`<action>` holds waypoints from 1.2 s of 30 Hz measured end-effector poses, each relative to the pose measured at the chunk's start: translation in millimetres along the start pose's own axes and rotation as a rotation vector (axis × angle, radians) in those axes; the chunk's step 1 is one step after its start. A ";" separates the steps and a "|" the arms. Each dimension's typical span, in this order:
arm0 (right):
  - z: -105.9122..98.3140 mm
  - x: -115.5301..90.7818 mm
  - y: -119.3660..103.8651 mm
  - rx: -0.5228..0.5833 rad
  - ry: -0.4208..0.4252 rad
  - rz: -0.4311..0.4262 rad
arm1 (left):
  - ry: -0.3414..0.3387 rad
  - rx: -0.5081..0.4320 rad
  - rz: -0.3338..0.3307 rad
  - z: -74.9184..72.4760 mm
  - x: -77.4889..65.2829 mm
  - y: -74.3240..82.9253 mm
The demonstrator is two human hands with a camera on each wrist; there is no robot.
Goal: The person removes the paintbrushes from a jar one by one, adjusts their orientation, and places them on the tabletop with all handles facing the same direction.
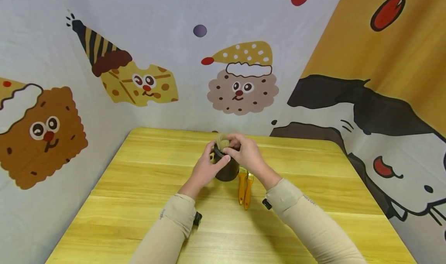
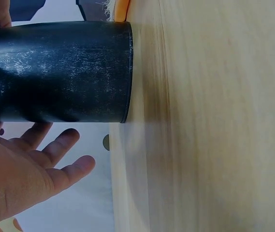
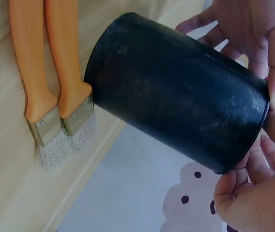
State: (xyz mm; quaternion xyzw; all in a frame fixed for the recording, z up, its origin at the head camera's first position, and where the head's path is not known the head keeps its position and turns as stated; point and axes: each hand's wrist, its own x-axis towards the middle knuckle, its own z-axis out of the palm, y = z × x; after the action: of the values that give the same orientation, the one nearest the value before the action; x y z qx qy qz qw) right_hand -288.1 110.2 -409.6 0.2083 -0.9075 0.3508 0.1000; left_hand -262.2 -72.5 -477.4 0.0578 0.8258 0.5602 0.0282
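Small dark lettering marks the cuffs of the beige sleeves (image 1: 179,210), too small to read; the black pot (image 1: 227,172) carries only pale scuffs on the side visible from the wrists. It stands upright on a yellowish wood-grain table (image 1: 139,202), toward the far edge, with two orange-handled paintbrushes (image 1: 244,188) just to its right, handles pointing near. Beyond hangs a white cloth backdrop (image 1: 167,24) printed with cartoon biscuits and cheese, orange at the right. Both forearms reach in from the near side. The left hand (image 1: 209,167) holds the pot's left side, thumb across the near rim, other fingers partly spread. The right hand (image 1: 245,151), bent over the mouth, pinches a tan, see-through piece (image 1: 222,141) there between thumb and fingers; its full shape is hidden.
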 end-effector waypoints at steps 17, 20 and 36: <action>2.8 0.5 -4.7 -0.014 -0.039 0.089 | -0.006 0.001 0.012 -0.3 0.9 -2.0; 2.3 1.8 -5.4 0.009 -0.049 0.097 | -0.006 0.006 0.013 -0.3 0.8 -1.8; 3.1 9.8 -10.3 0.045 -0.103 0.115 | -0.004 -0.004 0.009 -1.2 -0.1 0.4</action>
State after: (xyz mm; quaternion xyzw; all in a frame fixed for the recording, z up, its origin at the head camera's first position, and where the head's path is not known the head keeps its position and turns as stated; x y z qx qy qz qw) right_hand -292.3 98.3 -402.5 0.1757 -0.9138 0.3652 0.0280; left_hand -262.2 -73.5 -476.5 0.0626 0.8245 0.5618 0.0277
